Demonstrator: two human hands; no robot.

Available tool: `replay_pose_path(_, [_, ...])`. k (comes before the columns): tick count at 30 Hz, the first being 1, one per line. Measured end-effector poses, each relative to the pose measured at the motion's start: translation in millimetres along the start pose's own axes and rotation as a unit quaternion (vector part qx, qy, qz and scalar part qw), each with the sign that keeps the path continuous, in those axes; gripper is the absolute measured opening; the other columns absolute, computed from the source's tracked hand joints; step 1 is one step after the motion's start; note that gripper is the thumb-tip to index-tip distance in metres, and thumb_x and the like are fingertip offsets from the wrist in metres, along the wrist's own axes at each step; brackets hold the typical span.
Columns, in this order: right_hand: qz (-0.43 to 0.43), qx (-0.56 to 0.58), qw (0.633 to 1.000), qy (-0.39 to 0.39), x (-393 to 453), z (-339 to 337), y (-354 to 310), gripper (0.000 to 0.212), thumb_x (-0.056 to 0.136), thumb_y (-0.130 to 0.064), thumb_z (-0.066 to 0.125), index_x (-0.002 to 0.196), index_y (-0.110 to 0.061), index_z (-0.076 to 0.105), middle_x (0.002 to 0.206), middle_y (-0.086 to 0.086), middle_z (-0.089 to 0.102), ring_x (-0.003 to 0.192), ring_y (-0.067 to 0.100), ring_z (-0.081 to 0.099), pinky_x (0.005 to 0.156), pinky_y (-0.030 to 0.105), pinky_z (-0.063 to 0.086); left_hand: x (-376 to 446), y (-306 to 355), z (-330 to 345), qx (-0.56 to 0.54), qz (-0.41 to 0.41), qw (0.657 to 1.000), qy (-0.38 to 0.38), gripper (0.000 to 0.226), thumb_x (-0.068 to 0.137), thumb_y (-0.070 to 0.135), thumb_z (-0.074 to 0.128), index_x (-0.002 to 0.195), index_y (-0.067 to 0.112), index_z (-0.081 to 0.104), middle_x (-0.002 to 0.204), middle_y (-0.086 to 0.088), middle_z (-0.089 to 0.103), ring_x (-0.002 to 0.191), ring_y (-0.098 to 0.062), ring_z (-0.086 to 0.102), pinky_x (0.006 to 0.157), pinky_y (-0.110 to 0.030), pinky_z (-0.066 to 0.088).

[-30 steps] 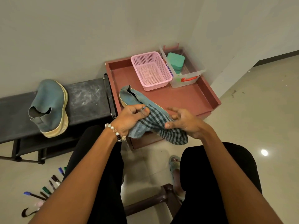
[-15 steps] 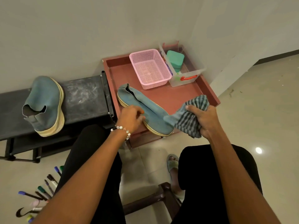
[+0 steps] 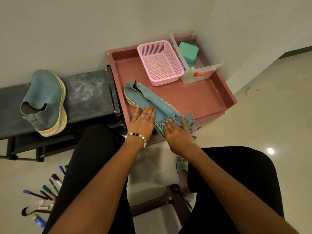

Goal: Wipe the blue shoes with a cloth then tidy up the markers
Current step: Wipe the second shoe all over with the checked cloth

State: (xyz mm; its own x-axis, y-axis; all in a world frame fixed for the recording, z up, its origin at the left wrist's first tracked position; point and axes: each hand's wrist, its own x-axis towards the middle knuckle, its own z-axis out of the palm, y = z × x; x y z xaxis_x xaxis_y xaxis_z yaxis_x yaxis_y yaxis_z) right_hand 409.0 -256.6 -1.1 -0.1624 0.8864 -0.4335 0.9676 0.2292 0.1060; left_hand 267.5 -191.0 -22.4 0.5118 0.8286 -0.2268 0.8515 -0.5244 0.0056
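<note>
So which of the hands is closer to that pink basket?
Left, narrowly. The left hand lies flat on the blue shoe, below and left of the pink basket. The right hand presses the cloth on the shoe's toe, nearer the person.

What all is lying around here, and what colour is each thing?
blue shoes: two; one on the red tray, one on the black bench.
cloth: one, blue-grey checked, on the toe of the tray shoe.
markers: several, mixed colours, loose on the floor at lower left.
red tray: one, against the wall.
pink basket: one, on the tray.
clear box: one, red handle, beside the basket, with a green block inside.
black bench: one, left of the tray.
left hand: flat on the tray shoe.
right hand: flat on the cloth.
</note>
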Motion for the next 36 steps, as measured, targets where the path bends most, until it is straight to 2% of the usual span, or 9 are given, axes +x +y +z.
replay_pose_path(3, [-0.025, -0.001, 0.999, -0.048, -5.2, -1.2, 9.9, 0.069, 0.091, -0.009, 0.042, 0.150, -0.001, 0.006, 0.158, 0.016, 0.004, 0.147, 0.025, 0.001, 0.115, 0.054, -0.001, 2.7, -0.7, 2.3, -0.033, -0.006, 0.999, -0.010, 0.060, 0.100, 0.011, 0.032, 0.153, 0.011, 0.003, 0.161, -0.003, 0.000, 0.148, -0.019, -0.001, 0.117, -0.045, -0.004])
replay_pose_path(8, [-0.066, -0.020, 0.997, -0.022, 23.1, -6.2, -1.7, 0.068, 0.093, -0.010, 0.037, 0.146, 0.009, -0.002, 0.155, 0.028, -0.005, 0.144, 0.038, -0.007, 0.113, 0.060, -0.006, 3.9, -5.4, 0.8, -0.080, -0.001, 0.996, -0.043, 0.074, 0.092, 0.000, 0.042, 0.153, 0.012, 0.001, 0.160, 0.000, -0.008, 0.147, -0.016, -0.008, 0.119, -0.046, 0.002])
replay_pose_path(13, [-0.082, 0.062, 0.994, -0.022, 32.3, -4.9, 0.0, 0.075, 0.087, -0.002, 0.038, 0.146, 0.007, -0.008, 0.155, 0.024, -0.015, 0.144, 0.033, -0.016, 0.114, 0.050, -0.013, 2.4, -9.7, -2.0, -0.055, 0.001, 0.997, -0.047, 0.076, 0.092, 0.001, 0.043, 0.153, 0.016, 0.000, 0.160, 0.004, -0.008, 0.147, -0.013, -0.005, 0.118, -0.048, 0.001])
replay_pose_path(17, [-0.111, 0.125, 0.984, -0.054, 12.9, 13.7, 9.4, 0.087, 0.078, 0.004, 0.044, 0.148, 0.000, -0.007, 0.156, 0.017, -0.015, 0.145, 0.027, -0.015, 0.119, 0.042, -0.005, 2.5, -9.8, -2.3, -0.007, 0.001, 1.000, -0.021, 0.067, 0.097, 0.009, 0.037, 0.153, 0.018, 0.002, 0.161, 0.004, -0.001, 0.147, -0.012, 0.002, 0.116, -0.051, 0.001])
replay_pose_path(20, [-0.118, 0.139, 0.980, -0.080, 8.9, 16.0, 19.1, 0.086, 0.078, 0.006, 0.043, 0.149, -0.002, -0.006, 0.157, 0.015, -0.013, 0.145, 0.024, -0.013, 0.119, 0.041, 0.002, 2.4, -6.8, 1.2, 0.012, 0.001, 1.000, -0.008, 0.063, 0.099, 0.012, 0.033, 0.153, 0.016, 0.003, 0.161, 0.003, 0.003, 0.147, -0.013, 0.004, 0.116, -0.052, 0.000])
replay_pose_path(25, [-0.083, 0.098, 0.991, -0.045, 27.9, 3.9, -0.9, 0.081, 0.085, -0.001, 0.041, 0.146, 0.005, -0.012, 0.154, 0.022, -0.018, 0.143, 0.033, -0.018, 0.115, 0.047, -0.009, 9.9, -12.5, -5.8, -0.009, 0.029, 0.999, -0.035, 0.067, 0.095, 0.007, 0.041, 0.153, 0.014, 0.008, 0.161, 0.000, 0.006, 0.147, -0.016, 0.004, 0.117, -0.049, 0.000])
replay_pose_path(30, [-0.078, 0.173, 0.981, -0.039, 40.5, -3.2, -0.8, 0.083, 0.084, -0.001, 0.042, 0.147, 0.003, -0.012, 0.154, 0.020, -0.021, 0.143, 0.029, -0.022, 0.112, 0.041, -0.016, 6.9, -13.0, -7.5, -0.066, 0.008, 0.997, -0.047, 0.086, 0.088, -0.001, 0.048, 0.151, 0.010, -0.008, 0.159, -0.007, 0.016, 0.147, -0.018, 0.007, 0.118, -0.046, -0.002])
replay_pose_path(33, [-0.077, 0.195, 0.977, -0.022, 34.2, 4.2, -0.7, 0.086, 0.082, 0.001, 0.044, 0.148, 0.000, -0.012, 0.155, 0.017, -0.019, 0.143, 0.026, -0.020, 0.113, 0.039, -0.015, 6.9, -13.1, -10.1, -0.063, -0.015, 0.997, -0.045, 0.084, 0.090, 0.002, 0.044, 0.151, 0.011, -0.014, 0.155, -0.012, 0.025, 0.145, -0.020, 0.018, 0.118, -0.046, -0.003])
replay_pose_path(36, [-0.110, 0.212, 0.970, -0.037, 22.6, 17.4, 7.4, 0.087, 0.077, 0.007, 0.043, 0.149, -0.001, -0.006, 0.156, 0.016, -0.015, 0.144, 0.025, -0.017, 0.119, 0.041, -0.006, 10.1, -11.9, -9.4, -0.049, -0.025, 0.997, -0.048, 0.082, 0.091, 0.008, 0.044, 0.151, 0.009, -0.012, 0.153, -0.011, 0.029, 0.142, -0.021, 0.026, 0.116, -0.047, -0.005])
